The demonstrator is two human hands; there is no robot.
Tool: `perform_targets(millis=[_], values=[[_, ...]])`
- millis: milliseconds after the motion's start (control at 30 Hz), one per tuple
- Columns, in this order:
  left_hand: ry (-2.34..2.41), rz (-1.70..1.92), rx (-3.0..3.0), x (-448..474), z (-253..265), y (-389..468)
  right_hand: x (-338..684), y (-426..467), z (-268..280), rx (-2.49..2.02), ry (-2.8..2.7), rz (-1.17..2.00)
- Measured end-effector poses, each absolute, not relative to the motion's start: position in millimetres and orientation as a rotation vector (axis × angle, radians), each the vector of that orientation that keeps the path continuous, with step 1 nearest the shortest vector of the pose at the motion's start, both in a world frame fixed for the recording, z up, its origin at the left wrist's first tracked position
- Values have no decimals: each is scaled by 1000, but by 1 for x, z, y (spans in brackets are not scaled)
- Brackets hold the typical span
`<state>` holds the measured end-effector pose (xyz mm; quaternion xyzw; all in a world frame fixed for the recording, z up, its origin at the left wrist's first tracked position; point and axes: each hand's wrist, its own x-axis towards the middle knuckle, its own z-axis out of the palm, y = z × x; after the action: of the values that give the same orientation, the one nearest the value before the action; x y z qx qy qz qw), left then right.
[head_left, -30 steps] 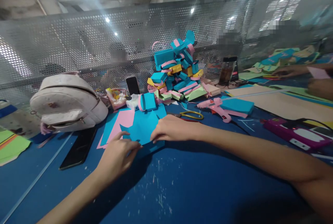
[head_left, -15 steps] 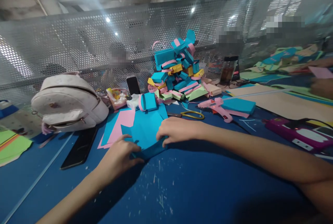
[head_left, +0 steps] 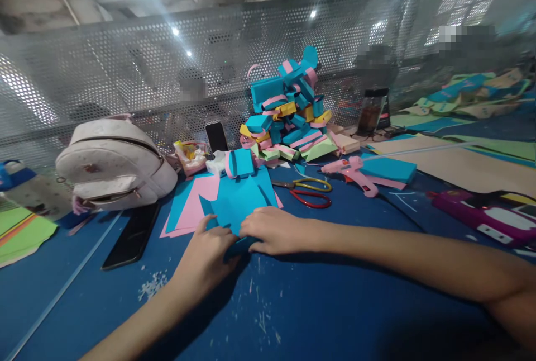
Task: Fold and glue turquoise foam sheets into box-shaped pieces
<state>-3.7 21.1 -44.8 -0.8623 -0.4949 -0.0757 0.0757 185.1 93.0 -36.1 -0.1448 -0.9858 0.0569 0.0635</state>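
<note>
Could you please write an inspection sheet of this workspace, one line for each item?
Surface: blue table, scratched, with white specks near the front.
Job's things: blue paper sheet lying on pink paper.
Clutter: white backpack, black phone, scissors, pink glue gun, pile of folded paper pieces, green paper.
Hands: left hand and right hand both press the near edge of the blue paper sheet, fingers bent on it.
Cables: a dark cable by the magenta device.
Surroundings: perforated metal screen behind the table.
</note>
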Motion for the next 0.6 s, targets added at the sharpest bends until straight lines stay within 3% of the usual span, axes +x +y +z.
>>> perform_targets(millis=[600], values=[[-1543, -313, -2663, -22, -46, 33, 197, 108, -20, -671, -3101, 244]])
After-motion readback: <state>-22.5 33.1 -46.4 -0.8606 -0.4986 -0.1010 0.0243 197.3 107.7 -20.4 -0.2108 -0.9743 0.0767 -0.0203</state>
